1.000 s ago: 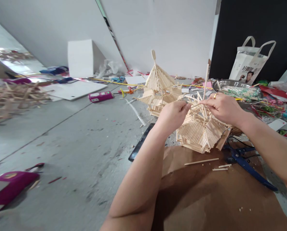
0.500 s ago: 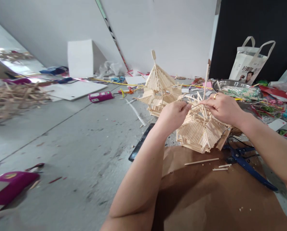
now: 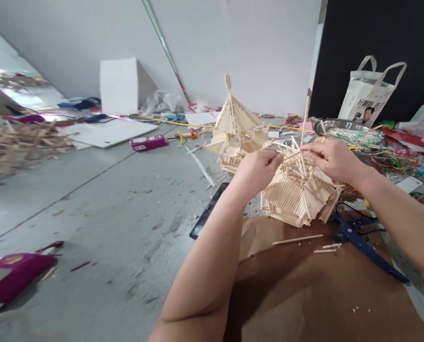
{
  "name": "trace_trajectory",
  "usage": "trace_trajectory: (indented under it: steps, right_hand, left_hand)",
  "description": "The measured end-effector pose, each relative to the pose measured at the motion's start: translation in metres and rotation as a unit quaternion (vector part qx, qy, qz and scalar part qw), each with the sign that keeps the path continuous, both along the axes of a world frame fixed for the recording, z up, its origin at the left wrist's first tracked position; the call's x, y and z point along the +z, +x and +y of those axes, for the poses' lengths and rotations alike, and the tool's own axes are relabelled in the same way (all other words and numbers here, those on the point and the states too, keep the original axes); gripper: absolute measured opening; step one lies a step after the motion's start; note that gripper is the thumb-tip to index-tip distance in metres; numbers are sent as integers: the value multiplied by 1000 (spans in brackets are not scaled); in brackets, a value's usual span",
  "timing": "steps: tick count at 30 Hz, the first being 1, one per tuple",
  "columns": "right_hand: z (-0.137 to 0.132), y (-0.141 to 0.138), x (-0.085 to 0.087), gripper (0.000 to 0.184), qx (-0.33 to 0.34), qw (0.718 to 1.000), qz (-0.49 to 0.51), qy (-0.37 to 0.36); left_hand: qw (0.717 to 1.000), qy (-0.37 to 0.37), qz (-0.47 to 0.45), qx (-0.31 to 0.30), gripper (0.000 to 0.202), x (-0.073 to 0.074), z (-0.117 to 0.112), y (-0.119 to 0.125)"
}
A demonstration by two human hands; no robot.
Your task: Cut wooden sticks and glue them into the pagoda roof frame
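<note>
A pavilion model made of thin wooden sticks [image 3: 297, 197] stands in front of me, its upper frame unroofed and one long stick [image 3: 306, 118] rising from it. My left hand [image 3: 258, 173] is closed in a pinch at the upper left of this frame, on one end of a thin wooden stick [image 3: 290, 157]. My right hand [image 3: 331, 156], with a ring on one finger, is closed at the other end of that stick, thumb and fingertips together. Behind on the left stands a second stick pavilion [image 3: 235, 126] with a pointed roof.
Brown paper [image 3: 304, 294] lies in front, bearing loose stick pieces [image 3: 297, 239] and blue-handled cutters [image 3: 368, 249]. A phone [image 3: 208, 211] lies left of the model. Purple tools [image 3: 149, 142] rest on the grey floor. Back right are a metal bowl [image 3: 382, 142] and a bag [image 3: 370, 92].
My right hand has shifted slightly to the right, along the stick. My left hand and the models stay nearly where they were.
</note>
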State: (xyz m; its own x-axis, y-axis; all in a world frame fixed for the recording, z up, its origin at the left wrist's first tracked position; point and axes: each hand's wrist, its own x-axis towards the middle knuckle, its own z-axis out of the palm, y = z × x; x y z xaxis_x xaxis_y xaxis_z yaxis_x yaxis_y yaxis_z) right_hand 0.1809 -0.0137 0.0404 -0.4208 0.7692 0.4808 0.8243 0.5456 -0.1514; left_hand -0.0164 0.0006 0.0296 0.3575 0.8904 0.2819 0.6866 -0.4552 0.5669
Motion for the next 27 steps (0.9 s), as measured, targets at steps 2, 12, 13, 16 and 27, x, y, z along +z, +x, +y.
trace_trajectory:
  steps: [2,12,13,16,27]
  right_hand:
    - [0,-1,0,35,-8,1000,-21,6]
    - [-1,-6,0,34,-41,996,-76,4]
    - [-1,-5,-1,34,-40,996,-74,2]
    - [0,-5,-1,34,-39,997,-65,-2]
    - [0,-6,-2,36,-40,997,-66,-1]
  left_hand:
    - [1000,0,0,1,35,0,-1,1]
    - [1000,-9,-6,1,35,0,0,1]
    - [1000,-10,-7,0,35,0,1,0]
    - [1000,-9,-9,-5,35,-1,1,0]
    - [1000,-13,-22,-10,36,0,1,0]
